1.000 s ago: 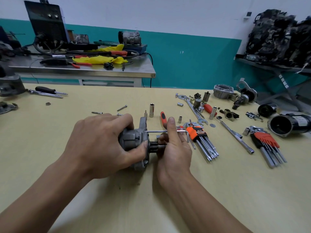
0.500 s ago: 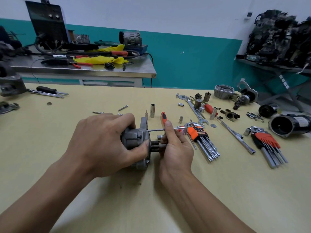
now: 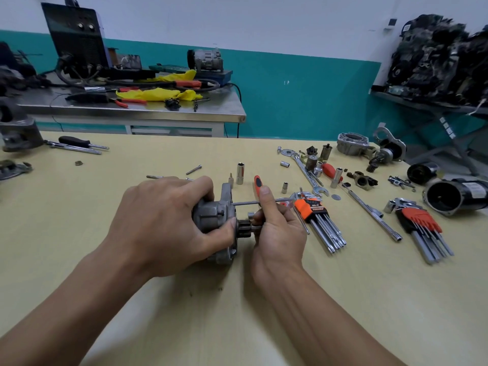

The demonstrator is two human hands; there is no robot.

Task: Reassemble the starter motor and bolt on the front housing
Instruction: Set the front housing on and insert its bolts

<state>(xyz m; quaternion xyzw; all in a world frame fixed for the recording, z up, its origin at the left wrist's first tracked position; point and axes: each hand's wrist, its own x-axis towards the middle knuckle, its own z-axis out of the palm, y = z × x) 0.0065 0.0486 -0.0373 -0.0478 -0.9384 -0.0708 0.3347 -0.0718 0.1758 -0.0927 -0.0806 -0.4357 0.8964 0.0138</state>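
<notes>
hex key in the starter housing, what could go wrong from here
The right hand only pinches the hex key partway along its thin shaft, so it could slip out and round the bolt.
Only the left hand steadies the starter housing on the table; it may twist under torque.
A slip could drive fingers into the pinion gear.

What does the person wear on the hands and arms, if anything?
Nothing that shows. The left hand and the right hand are bare: no gloves, rings or watch in view. The arms are bare too, with no sleeve down to the picture's edge.
</notes>
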